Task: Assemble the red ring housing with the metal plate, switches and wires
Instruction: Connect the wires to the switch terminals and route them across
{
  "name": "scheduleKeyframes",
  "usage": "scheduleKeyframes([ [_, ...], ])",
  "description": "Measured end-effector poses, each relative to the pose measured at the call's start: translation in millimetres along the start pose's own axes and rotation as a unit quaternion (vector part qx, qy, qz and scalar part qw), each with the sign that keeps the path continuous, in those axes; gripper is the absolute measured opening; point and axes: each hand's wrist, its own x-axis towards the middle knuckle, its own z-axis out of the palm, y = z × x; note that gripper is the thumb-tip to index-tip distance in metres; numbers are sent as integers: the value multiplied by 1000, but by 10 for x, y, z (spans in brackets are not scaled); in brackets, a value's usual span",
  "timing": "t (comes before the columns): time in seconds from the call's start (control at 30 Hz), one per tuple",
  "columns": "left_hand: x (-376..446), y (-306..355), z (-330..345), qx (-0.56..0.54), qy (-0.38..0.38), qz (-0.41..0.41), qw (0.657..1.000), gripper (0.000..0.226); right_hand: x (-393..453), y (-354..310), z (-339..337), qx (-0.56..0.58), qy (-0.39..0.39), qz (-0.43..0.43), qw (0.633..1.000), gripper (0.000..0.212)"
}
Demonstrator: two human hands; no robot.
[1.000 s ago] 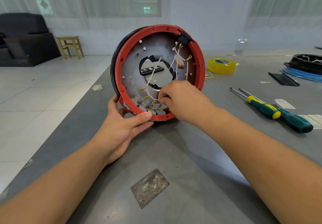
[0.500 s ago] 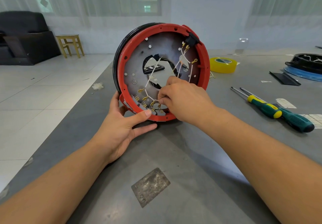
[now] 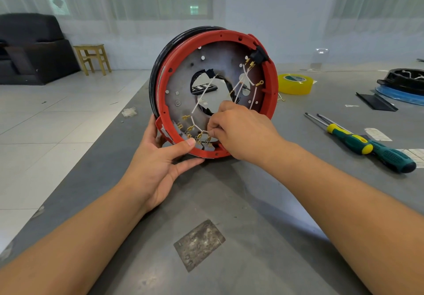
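A worn grey patch (image 3: 199, 245) marks the worktop (image 3: 252, 214) at the bottom centre. Above it, the left hand (image 3: 158, 164) grips the lower rim of the red ring housing (image 3: 271, 93), thumb hooked over the front edge, fingers behind. The right hand (image 3: 243, 132) pinches a white wire (image 3: 205, 131) beside the brass terminals at the lower inside. The housing stands on edge at frame centre, metal plate (image 3: 183, 83) facing the camera, black switch (image 3: 259, 54) at its upper right. Two screwdrivers (image 3: 367, 145) lie at the right; yellow tape (image 3: 296, 83) sits behind, a wooden stool (image 3: 91, 58) at upper left.
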Motion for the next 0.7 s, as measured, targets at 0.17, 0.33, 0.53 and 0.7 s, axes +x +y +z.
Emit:
scheduleKeyframes([
  [0.17,7,25,-5,-11,12,-15,1000,86,-4,-2,27,-8,15,-3,1000,18],
  [0.33,14,23,-12,-19,21,-26,999,94,-9,-24,52,-14,22,-8,1000,19],
  [0.53,3,26,-4,-24,21,-27,999,98,-8,-33,68,-15,31,-10,999,17],
  [0.7,0,19,-2,-29,21,-28,999,99,-5,-26,71,-10,32,-11,999,18],
])
